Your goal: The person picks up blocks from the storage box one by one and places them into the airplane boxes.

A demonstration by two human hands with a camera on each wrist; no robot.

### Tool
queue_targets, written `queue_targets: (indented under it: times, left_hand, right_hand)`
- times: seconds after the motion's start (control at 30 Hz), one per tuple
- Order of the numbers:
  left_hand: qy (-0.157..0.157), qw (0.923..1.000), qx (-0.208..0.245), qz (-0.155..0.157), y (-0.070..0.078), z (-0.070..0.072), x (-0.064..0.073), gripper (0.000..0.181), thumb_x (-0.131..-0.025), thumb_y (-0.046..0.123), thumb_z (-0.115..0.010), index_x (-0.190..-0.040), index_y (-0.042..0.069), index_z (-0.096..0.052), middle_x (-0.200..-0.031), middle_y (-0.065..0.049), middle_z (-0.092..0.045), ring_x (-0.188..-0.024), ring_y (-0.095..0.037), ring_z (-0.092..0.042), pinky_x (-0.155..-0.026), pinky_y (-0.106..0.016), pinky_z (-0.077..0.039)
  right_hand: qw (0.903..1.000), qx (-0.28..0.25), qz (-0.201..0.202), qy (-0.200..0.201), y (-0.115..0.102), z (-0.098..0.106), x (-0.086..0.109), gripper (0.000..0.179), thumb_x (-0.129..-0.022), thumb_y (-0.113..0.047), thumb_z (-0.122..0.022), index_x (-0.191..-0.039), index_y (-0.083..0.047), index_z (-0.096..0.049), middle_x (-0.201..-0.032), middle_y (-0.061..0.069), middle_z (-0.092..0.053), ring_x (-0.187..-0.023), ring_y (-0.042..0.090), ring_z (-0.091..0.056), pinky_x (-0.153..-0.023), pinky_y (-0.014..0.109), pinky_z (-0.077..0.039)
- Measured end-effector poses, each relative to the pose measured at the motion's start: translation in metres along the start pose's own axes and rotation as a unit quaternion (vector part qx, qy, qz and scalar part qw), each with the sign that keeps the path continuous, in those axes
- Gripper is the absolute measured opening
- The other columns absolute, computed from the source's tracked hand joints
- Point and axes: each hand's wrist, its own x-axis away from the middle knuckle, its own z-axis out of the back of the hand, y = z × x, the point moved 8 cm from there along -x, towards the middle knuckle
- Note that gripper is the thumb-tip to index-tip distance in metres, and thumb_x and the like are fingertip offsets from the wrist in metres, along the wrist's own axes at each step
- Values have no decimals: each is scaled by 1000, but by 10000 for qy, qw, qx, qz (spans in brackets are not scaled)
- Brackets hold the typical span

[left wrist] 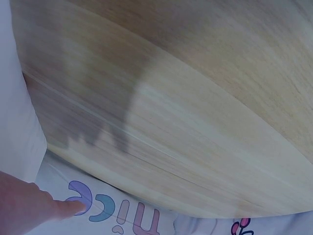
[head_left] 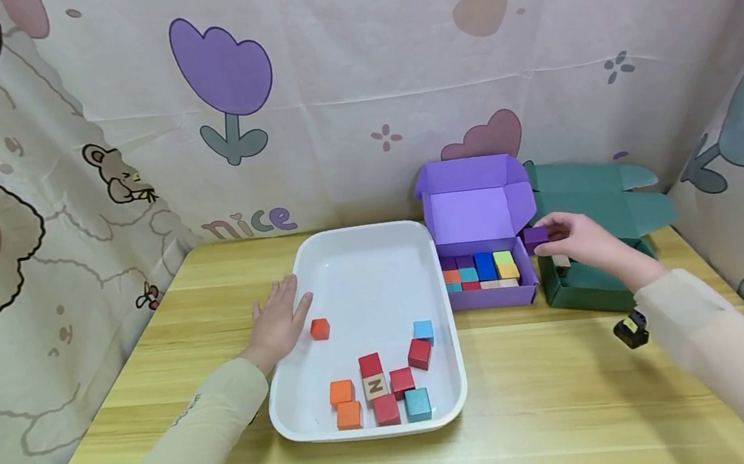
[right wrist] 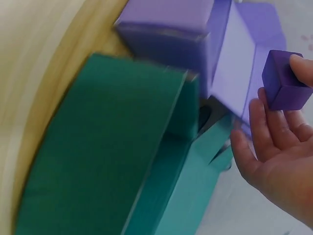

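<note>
in the head view, the right hand [head_left: 578, 239] is pinching a dark purple cube [head_left: 535, 238] just beside the open purple cardboard box [head_left: 469, 212], near the green cardboard box [head_left: 589, 294], while the left hand [head_left: 276, 321] is resting, fingers spread, at the left rim of the white tray [head_left: 365, 287]. in the left wrist view, only part of the left hand is showing, before the printed cloth [left wrist: 188, 226]. in the right wrist view, the thumb is pressing the cube against the fingers.

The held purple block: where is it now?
In the head view, the right hand holds the purple block right of centre, beside the open purple box.
</note>
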Motion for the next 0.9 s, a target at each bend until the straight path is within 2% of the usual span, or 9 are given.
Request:
queue_targets:
  times: [0.1,0.23,0.5,0.77,0.9]
  left_hand:
    - [-18,10000,6,-7,1,0,0,66,-101,42,-28,-150,1,-11,-156,-19,-11,-144,-39,-4,-111,-65,2]
    - [-28,10000,2,-10,1,-1,-1,66,-101,42,-28,-150,2,-11,-156,-19,-10,-145,-38,-4,-111,-65,2]
    - [-29,10000,-50,-10,-1,-1,-2,67,-101,45,-26,-150,2,-10,-157,-19,-11,-145,-38,-5,-112,-65,0]
    - [22,9999,-96,-32,-2,1,-2,67,-101,45,-27,-150,2,-11,-156,-19,-12,-144,-39,-6,-111,-66,-2]
    - [44,9999,-90,-56,-1,0,-2,67,-100,45,-27,-150,2,-12,-156,-19,-13,-144,-39,-7,-111,-66,-2]
  right_hand:
    - [9999,138,-48,86,12,7,2,46,-89,-26,-63,-124,1,-50,-112,18,-58,-89,15,-55,-77,33,-49]
    - [9995,257,-122,157,29,14,5,49,-89,-28,-64,-124,2,-50,-110,19,-58,-87,16,-54,-77,33,-49]
    - [9978,545,-288,257,52,25,8,48,-88,-20,-65,-122,9,-49,-111,27,-58,-91,26,-57,-77,35,-49]
    - [9949,871,-484,171,70,26,10,46,-85,-14,-64,-118,14,-47,-106,32,-56,-88,33,-55,-75,43,-47]
    - [9935,943,-611,205,78,26,11,45,-84,-10,-64,-117,15,-48,-105,33,-56,-87,34,-55,-74,43,-47]
